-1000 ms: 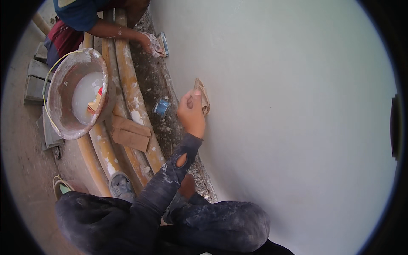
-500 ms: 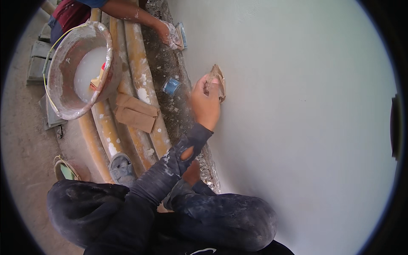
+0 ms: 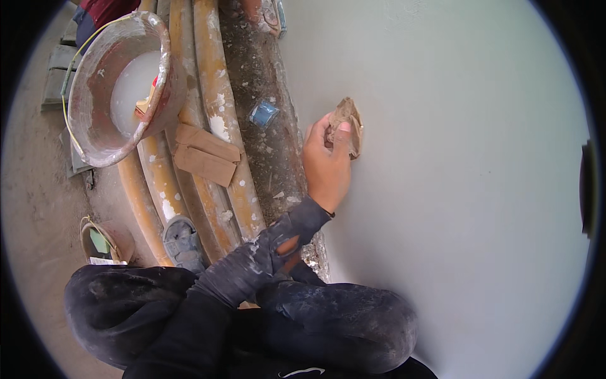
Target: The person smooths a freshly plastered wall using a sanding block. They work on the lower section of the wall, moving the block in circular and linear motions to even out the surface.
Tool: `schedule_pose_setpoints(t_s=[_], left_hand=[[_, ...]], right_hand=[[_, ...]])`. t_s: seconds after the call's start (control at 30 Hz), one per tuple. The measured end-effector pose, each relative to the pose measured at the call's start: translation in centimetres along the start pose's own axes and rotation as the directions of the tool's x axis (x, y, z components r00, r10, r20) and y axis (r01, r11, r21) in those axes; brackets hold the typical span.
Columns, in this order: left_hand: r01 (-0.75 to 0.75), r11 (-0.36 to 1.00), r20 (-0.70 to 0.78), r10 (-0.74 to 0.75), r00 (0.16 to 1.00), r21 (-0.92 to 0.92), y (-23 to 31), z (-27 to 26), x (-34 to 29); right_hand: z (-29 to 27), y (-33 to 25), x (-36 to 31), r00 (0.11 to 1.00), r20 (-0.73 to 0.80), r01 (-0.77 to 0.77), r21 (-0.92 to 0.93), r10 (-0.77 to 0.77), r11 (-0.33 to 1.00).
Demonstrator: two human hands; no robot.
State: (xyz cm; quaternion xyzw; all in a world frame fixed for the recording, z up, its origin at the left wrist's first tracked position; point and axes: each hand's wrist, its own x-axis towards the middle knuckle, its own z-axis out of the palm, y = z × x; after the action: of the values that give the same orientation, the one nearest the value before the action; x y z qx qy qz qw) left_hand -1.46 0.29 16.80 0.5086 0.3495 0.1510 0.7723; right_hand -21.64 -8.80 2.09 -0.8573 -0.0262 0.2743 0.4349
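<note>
My left hand (image 3: 328,163) is closed around a crumpled, folded piece of brown sandpaper (image 3: 347,118), held against the smooth pale wall (image 3: 467,208). The thumb shows on the right side of the paper. Its dusty dark sleeve has a hole near the wrist. Beneath that forearm, a bit of skin and dark cloth (image 3: 293,261) may belong to my right hand; its fingers are hidden. Two flat brown paper pieces (image 3: 207,156) lie on the yellowish poles. A small blue piece (image 3: 263,114) rests on the rough ledge beside the wall.
A stained bucket (image 3: 158,101) with whitish liquid and a red-and-tan handled tool (image 3: 147,101) stands at the far left. Below it are a smaller pail (image 3: 120,237) and my grey shoe (image 3: 183,243). A co-worker's hand (image 3: 252,9) is at the top edge, near a blue-edged block.
My left hand has slid right along the wall with the sandpaper. The co-worker's hand and block now sit higher, mostly out of the picture. The view has shifted slightly.
</note>
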Motion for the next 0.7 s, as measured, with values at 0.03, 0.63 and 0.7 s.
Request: schedule_pose_setpoints(t_s=[0.03, 0.63, 0.7], left_hand=[[-0.172, 0.985, 0.03, 0.171, 0.985, 0.022, 1.9, 0.8, -2.5], [-0.246, 0.967, -0.108, 0.238, 0.965, -0.065, -0.7, 2.0, 0.1], [0.02, 0.999, -0.144, -0.015, 0.989, 0.031, -5.6, 0.1, 4.4]], right_hand=[[-0.2, 0.2, 0.1, 1.0, -0.015, -0.009, 0.01, 0.009, 1.0], [-0.4, -0.1, 0.2, 0.999, 0.01, -0.041, 0.006, 0.041, 0.999], [-0.4, -0.3, 0.2, 0.999, 0.018, -0.048, -0.01, 0.048, 0.999]])
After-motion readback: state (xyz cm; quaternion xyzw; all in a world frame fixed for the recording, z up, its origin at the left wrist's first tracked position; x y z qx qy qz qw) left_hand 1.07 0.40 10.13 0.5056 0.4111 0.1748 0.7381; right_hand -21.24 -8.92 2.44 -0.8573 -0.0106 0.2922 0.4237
